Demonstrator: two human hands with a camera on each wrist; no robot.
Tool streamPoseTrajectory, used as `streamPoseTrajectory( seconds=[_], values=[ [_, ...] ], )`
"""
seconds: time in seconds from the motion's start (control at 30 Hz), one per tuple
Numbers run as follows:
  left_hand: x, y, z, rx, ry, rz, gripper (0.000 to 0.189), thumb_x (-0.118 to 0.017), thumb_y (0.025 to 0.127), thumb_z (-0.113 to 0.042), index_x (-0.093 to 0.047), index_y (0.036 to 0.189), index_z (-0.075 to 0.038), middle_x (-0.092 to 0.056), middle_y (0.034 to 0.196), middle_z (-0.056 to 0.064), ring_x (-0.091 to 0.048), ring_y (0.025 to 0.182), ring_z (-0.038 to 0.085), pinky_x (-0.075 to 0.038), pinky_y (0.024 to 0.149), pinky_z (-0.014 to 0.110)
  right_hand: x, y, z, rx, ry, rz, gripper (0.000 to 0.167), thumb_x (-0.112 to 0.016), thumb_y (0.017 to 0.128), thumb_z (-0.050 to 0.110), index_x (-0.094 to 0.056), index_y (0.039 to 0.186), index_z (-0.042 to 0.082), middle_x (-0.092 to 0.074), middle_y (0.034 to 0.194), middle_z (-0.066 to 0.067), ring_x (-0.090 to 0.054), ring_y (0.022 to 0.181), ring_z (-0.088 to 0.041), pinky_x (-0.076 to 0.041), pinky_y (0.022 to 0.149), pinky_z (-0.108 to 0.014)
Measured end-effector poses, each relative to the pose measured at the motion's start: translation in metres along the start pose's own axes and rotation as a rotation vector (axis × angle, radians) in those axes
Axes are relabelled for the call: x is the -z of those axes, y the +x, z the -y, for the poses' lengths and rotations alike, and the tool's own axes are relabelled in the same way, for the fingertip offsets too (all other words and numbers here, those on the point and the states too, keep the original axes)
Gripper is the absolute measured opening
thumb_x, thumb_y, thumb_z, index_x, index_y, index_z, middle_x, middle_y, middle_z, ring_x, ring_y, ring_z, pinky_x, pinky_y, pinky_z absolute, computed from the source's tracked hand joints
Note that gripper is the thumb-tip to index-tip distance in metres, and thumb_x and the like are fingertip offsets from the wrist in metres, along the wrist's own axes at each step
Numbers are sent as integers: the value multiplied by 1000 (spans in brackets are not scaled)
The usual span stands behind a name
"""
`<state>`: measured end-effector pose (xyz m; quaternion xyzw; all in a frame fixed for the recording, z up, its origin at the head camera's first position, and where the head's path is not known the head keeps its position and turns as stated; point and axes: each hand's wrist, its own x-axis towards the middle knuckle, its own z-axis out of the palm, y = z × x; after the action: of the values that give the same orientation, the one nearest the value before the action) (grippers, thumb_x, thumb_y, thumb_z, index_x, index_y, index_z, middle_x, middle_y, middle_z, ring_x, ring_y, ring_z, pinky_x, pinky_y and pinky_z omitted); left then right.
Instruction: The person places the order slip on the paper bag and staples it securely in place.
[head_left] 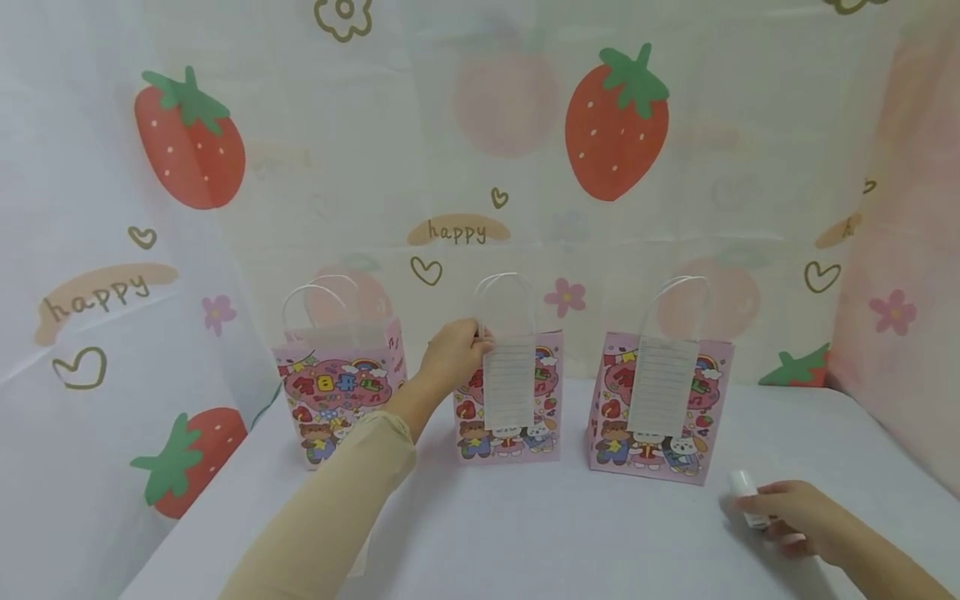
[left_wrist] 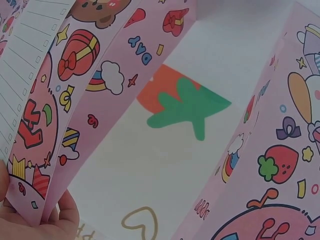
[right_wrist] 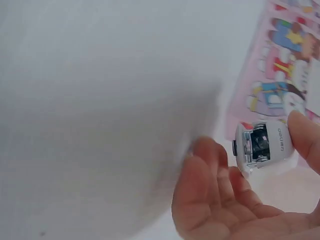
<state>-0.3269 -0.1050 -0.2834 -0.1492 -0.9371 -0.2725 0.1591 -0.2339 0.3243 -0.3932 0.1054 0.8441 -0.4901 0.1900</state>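
I see the middle pink paper gift bag [head_left: 510, 417] printed with cartoon bears standing at the table's centre, about twelve o'clock from me, with a white lined paper note [head_left: 509, 382] against its front. On the bag's side, in the left wrist view, I read "DAY" upside down. My left hand [head_left: 452, 354] pinches the bag's upper left edge, fingers curled round the paper beside the note. A second pink paper gift bag with a lined note [head_left: 660, 408] stands at one o'clock, apart from the middle one, and a third pink paper gift bag without a note [head_left: 341, 387] stands at eleven o'clock. My right hand [head_left: 787, 510] rests on the white tablecloth [head_left: 562, 533] at four o'clock, its fingers loosely curled round a small white plastic stapler [right_wrist: 264, 144]; grey lettering runs along its side, too blurred to read. The strawberry-print cloth backdrop [head_left: 480, 150] behind says "happy"
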Motion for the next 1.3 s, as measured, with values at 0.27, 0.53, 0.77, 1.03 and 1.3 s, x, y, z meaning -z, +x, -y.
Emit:
streamPoseTrajectory(
  seconds=[0.27, 0.53, 0.77, 1.03, 1.3],
  values=[
    [1, 0, -1, 20, 10, 2, 15, -61, 96, -17, -64, 98, -3, -68, 99, 9, -61, 87, 23, -50, 80, 38, -2, -7, 10, 78, 145, 86, 63, -60, 95, 20, -29, 128, -24, -67, 91, -2, -65, 82, -17, -55, 72, -36],
    [-1, 1, -1, 2, 11, 0, 15, -61, 96, -17, -64, 97, -3, -68, 98, 9, -61, 86, 22, -50, 78, 37, -4, -12, 14, 100, 154, 99, 50, -59, 97, 22, -42, 123, -17, -69, 95, -1, -65, 84, -17, -51, 72, -37],
    [-2, 0, 0, 7, 10, 1, 15, -61, 96, -17, -64, 98, -2, -67, 95, 9, -60, 84, 22, -50, 77, 37, -7, -16, 19, 120, 136, 89, 56, -57, 98, 26, -38, 128, -18, -68, 99, -2, -62, 85, -17, -47, 70, -35],
    [-1, 0, -2, 12, 11, -3, 16, -62, 96, -18, -64, 98, -2, -65, 91, 8, -57, 80, 21, -50, 76, 37, -10, -21, 26, 131, 146, 72, 60, -56, 98, 29, -36, 133, -16, -68, 101, -1, -54, 85, -19, -40, 66, -32],
    [-1, 1, -2, 13, 11, 2, 18, -61, 96, -19, -64, 98, -2, -64, 88, 7, -56, 78, 21, -49, 73, 36, -13, -26, 29, 185, 155, 83, 61, -52, 100, 29, -33, 137, -16, -63, 99, 3, -48, 81, -15, -37, 63, -30]
  ],
)
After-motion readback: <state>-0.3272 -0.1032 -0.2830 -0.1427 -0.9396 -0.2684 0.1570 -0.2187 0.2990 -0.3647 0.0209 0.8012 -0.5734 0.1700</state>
